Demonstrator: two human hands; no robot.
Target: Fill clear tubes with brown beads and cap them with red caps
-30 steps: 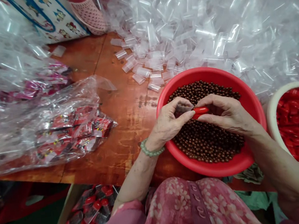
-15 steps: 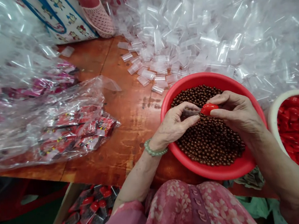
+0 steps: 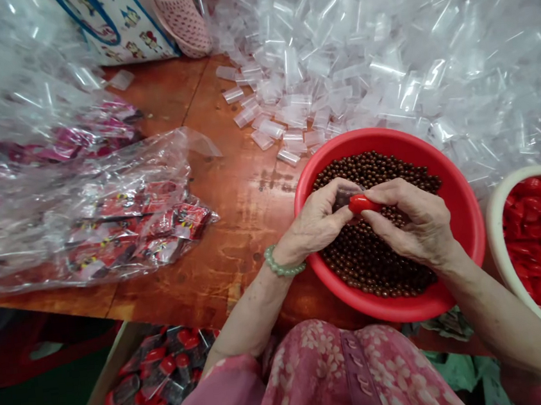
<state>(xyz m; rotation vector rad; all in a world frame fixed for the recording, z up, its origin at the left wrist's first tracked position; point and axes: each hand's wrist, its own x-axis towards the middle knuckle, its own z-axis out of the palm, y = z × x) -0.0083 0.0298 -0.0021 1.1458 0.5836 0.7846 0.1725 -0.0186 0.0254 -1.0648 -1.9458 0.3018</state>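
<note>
Over a red basin (image 3: pixel 466 220) of small brown balls (image 3: pixel 378 268), my two hands meet. My left hand (image 3: pixel 318 217), a green bead bracelet at its wrist, is closed around a clear plastic tube (image 3: pixel 344 195), partly hidden by the fingers. Between thumb and fingers my right hand (image 3: pixel 412 220) pinches a red plastic cap (image 3: pixel 363 203). The cap's left end is against the tube's open end; whether it sits inside the rim I cannot tell.
Clear plastic tubes (image 3: pixel 297 84) lie heaped behind the basin. A white tub (image 3: pixel 496 230) of red caps stands at right. Bags of red packets (image 3: pixel 156 221) lie at left on the wooden table (image 3: pixel 235 232). Below, a box holds capped tubes (image 3: pixel 149 383).
My right hand has moved left with the red cap, bringing it up to the tube in my left hand. The view has shifted slightly.
</note>
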